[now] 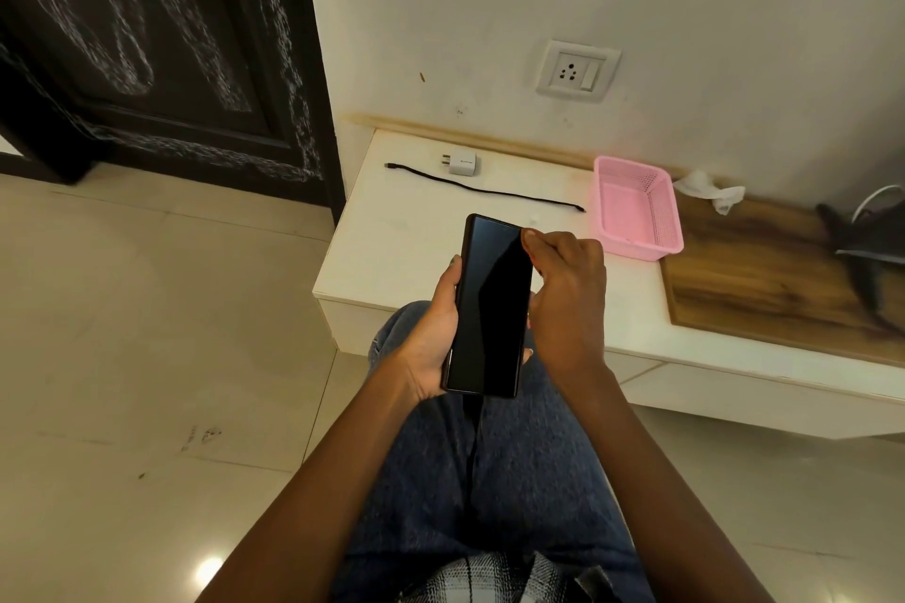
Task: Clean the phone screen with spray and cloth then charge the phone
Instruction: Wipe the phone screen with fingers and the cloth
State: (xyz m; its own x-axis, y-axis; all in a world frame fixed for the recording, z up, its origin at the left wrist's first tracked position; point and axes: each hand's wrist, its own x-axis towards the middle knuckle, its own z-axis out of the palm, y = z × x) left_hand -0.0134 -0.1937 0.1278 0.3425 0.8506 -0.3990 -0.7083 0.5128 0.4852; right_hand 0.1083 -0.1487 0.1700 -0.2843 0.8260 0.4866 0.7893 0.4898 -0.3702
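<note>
A black phone (pixel 489 309) with a dark screen is held upright over my lap in front of the low white shelf (pixel 401 250). My left hand (pixel 436 333) cradles its left edge and back. My right hand (pixel 563 299) grips the right edge, thumb on the upper right corner. On the shelf lie a white charger adapter (pixel 460 163) and a black cable (pixel 485 189), unplugged. A wall socket (pixel 577 72) sits above the shelf. A crumpled white cloth (pixel 707 190) lies behind the basket. No spray bottle is in view.
A pink plastic basket (pixel 636 211) stands on the shelf right of the phone. A wooden panel (pixel 764 279) covers the shelf's right part, with dark objects at the far right edge. A black carved door (pixel 161 44) is at left, over a tiled floor.
</note>
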